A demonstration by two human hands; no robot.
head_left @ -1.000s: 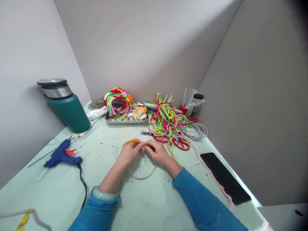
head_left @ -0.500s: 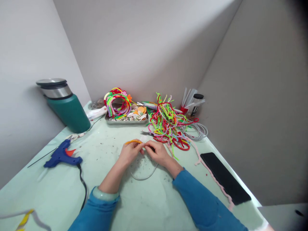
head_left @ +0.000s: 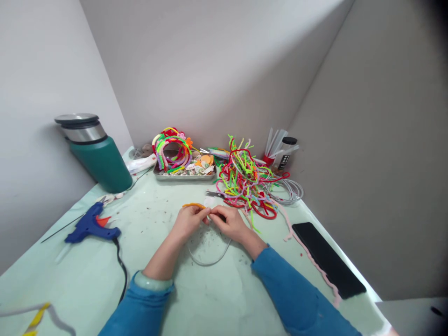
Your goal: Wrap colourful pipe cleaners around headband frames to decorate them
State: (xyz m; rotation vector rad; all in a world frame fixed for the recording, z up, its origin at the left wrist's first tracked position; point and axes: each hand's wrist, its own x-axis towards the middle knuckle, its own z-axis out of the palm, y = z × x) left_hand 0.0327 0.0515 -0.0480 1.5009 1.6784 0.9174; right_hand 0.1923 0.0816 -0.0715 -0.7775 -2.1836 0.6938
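Note:
My left hand [head_left: 189, 221] and my right hand [head_left: 231, 223] meet fingertip to fingertip over the middle of the table. An orange pipe cleaner [head_left: 193, 205] lies along the top of my left hand, its end pinched between thumb and finger. Below the hands curves a thin grey wire [head_left: 206, 265], its ends running up behind the wrists. The fingers of my right hand are closed in a pinch at the same spot; what they grip is hidden. Just beyond lie red-handled scissors [head_left: 235, 202] under a tangle of coloured pipe cleaners [head_left: 245, 172].
At left lie a blue glue gun [head_left: 91, 225] with its cord and a green bottle [head_left: 101, 163]. A metal tray [head_left: 185, 177] at the back holds fuzzy headbands [head_left: 171, 149] and cut pieces. To the right are coiled wire [head_left: 289, 191], a black phone-like slab [head_left: 327, 259] and a pink strand [head_left: 311, 261].
The grey wire loop hangs slightly lower towards me. Both hands keep nearly the same pinch and place.

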